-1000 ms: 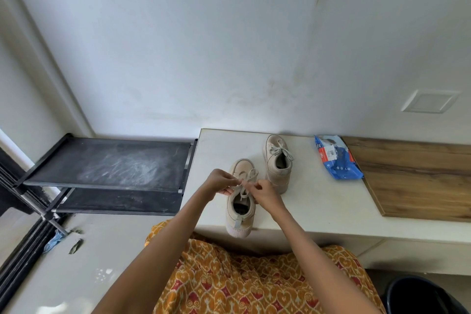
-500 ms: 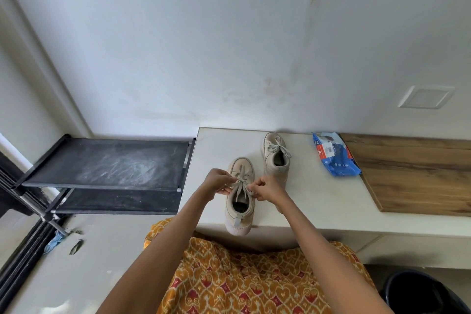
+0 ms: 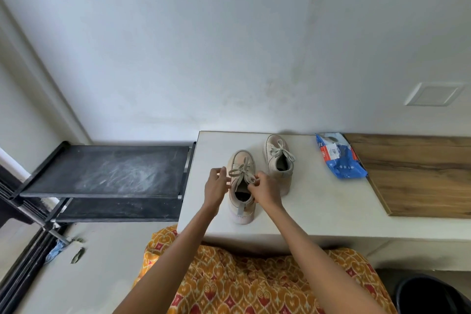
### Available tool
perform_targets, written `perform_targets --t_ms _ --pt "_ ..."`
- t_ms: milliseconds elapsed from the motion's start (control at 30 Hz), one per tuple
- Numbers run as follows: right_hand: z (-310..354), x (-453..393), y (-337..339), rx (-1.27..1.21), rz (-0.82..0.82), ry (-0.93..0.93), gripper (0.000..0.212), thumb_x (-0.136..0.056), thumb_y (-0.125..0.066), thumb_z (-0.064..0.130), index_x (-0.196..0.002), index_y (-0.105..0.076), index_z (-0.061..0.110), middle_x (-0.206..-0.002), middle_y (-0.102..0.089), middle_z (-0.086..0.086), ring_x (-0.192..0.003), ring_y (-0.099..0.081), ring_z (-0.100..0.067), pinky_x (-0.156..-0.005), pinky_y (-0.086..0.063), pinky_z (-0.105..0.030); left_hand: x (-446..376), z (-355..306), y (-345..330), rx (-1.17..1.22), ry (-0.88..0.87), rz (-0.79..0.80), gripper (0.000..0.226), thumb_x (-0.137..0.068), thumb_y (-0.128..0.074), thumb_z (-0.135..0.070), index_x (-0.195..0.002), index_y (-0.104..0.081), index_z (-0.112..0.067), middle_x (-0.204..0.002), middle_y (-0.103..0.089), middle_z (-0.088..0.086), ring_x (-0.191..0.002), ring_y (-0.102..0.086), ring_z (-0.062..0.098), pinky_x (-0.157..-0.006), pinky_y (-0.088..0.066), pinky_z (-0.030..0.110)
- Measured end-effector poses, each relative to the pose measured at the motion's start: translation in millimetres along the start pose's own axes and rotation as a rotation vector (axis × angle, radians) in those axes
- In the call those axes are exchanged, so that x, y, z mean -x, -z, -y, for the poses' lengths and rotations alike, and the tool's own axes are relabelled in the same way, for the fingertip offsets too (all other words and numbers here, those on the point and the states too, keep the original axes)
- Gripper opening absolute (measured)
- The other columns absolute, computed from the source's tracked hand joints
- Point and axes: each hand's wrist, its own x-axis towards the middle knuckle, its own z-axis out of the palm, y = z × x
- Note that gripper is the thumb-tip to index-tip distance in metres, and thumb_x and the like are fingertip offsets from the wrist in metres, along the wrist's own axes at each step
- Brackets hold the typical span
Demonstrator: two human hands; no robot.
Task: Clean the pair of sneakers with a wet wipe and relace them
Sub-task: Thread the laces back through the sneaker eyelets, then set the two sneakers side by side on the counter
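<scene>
Two beige sneakers stand on the white counter (image 3: 318, 201), toes toward the wall. The near sneaker (image 3: 242, 186) has a bow of pale lace (image 3: 240, 170) across its top. My left hand (image 3: 216, 186) pinches the bow's left loop. My right hand (image 3: 265, 190) pinches the right loop beside the shoe's opening. The far sneaker (image 3: 279, 163) stands to the right with its lace tied in a bow. A blue wet wipe pack (image 3: 340, 158) lies flat further right.
A wooden board (image 3: 420, 173) covers the counter's right part. A dusty black rack (image 3: 112, 171) stands to the left of the counter. A dark bin (image 3: 433, 296) sits on the floor at lower right. Orange patterned cloth (image 3: 242, 283) covers my lap.
My hands have drawn apart to either side of the near sneaker, pulling the lace loops outward into a spread bow.
</scene>
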Motion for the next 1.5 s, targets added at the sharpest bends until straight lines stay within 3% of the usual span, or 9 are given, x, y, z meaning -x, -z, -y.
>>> perform_targets --t_ms 167,400,567,633,767,867,1033,1167,1500 --pt "21.5 -44.4 0.1 0.055 -0.071 -0.020 0.026 -0.088 -0.055 0.015 -0.112 -0.061 0.010 -0.108 -0.068 -0.011 -0.103 -0.061 -0.029 -0.076 -0.045 -0.029 -6.8 2.7 -5.9 -0.057 -0.124 0.093 0.035 -0.095 -0.053 -0.028 -0.125 -0.042 -0.013 -0.118 -0.054 0.005 -0.104 -0.053 0.015 -0.079 -0.041 0.020" --pt "22.6 -62.3 -2.5 -0.001 -0.133 0.007 0.019 -0.092 -0.052 0.017 -0.105 -0.064 0.011 -0.104 -0.069 -0.010 -0.100 -0.061 -0.028 -0.076 -0.044 -0.031 -22.1 19.9 -27.4 -0.449 -0.414 0.082 0.047 -0.079 -0.071 -0.019 -0.121 -0.050 -0.011 -0.123 -0.040 -0.001 -0.111 -0.047 0.011 -0.081 -0.041 0.022" --pt "-13.4 -48.0 20.2 0.180 -0.517 0.337 0.008 -0.082 -0.065 0.023 -0.087 -0.067 0.017 -0.091 -0.063 -0.006 -0.091 -0.057 -0.030 -0.074 -0.046 -0.036 -28.1 26.1 -35.3 -0.515 -0.418 -0.053 0.020 -0.078 -0.064 -0.010 -0.098 -0.063 -0.008 -0.129 -0.046 0.006 -0.106 -0.055 0.023 -0.073 -0.046 0.028" --pt "-36.0 -46.0 33.0 0.259 -0.563 0.313 0.024 -0.075 -0.073 0.029 -0.095 -0.065 0.018 -0.100 -0.059 -0.006 -0.096 -0.054 -0.028 -0.074 -0.047 -0.038 -29.8 25.8 -35.3 -0.530 -0.429 -0.057 0.015 -0.079 -0.064 -0.010 -0.094 -0.064 -0.008 -0.129 -0.048 0.004 -0.103 -0.057 0.022 -0.072 -0.046 0.026" --pt "-78.1 -38.2 44.9 0.146 -0.278 0.142 0.062 -0.072 -0.075 0.040 -0.124 -0.053 0.016 -0.122 -0.050 -0.010 -0.111 -0.049 -0.029 -0.084 -0.047 -0.040 -30.4 26.9 -35.8 -0.538 -0.453 -0.077 0.010 -0.078 -0.062 -0.008 -0.088 -0.063 -0.008 -0.126 -0.051 0.004 -0.099 -0.057 0.024 -0.067 -0.043 0.025" --pt "-87.0 -36.8 43.6 0.133 -0.015 0.067 0.059 -0.080 -0.071 0.032 -0.130 -0.043 0.019 -0.122 -0.052 -0.009 -0.111 -0.053 -0.028 -0.083 -0.043 -0.034 -29.0 23.8 -37.7 -0.526 -0.415 -0.089 0.006 -0.078 -0.061 -0.010 -0.083 -0.062 -0.007 -0.118 -0.054 0.001 -0.093 -0.055 0.022 -0.062 -0.037 0.025" --pt "-77.7 -46.9 45.0 0.161 0.000 0.064 0.047 -0.083 -0.068 0.022 -0.122 -0.046 0.009 -0.116 -0.055 -0.014 -0.106 -0.054 -0.032 -0.076 -0.039 -0.032 -30.1 16.7 -39.5 -0.607 -0.339 -0.066 0.010 -0.079 -0.061 -0.014 -0.085 -0.061 -0.006 -0.106 -0.053 0.004 -0.091 -0.055 0.028 -0.059 -0.037 0.028" --pt "-73.5 -50.3 43.4 0.126 -0.005 0.023 0.042 -0.079 -0.072 0.019 -0.113 -0.051 0.007 -0.111 -0.056 -0.016 -0.102 -0.055 -0.033 -0.072 -0.037 -0.030 -21.1 16.5 -41.3 -0.762 -0.319 -0.013 0.024 -0.080 -0.060 -0.011 -0.104 -0.055 -0.006 -0.126 -0.041 0.010 -0.091 -0.055 0.034 -0.063 -0.041 0.032" --pt "-29.5 -27.6 -3.7 0.031 -0.052 0.107 0.029 -0.075 -0.070 0.012 -0.100 -0.057 0.007 -0.105 -0.060 -0.014 -0.095 -0.058 -0.034 -0.072 -0.039 -0.029 3.3 28.2 4.0 -0.671 -0.399 -0.262 0.012 -0.083 -0.051 -0.006 -0.091 -0.060 -0.007 -0.108 -0.057 0.007 -0.082 -0.057 0.028 -0.062 -0.040 0.029"
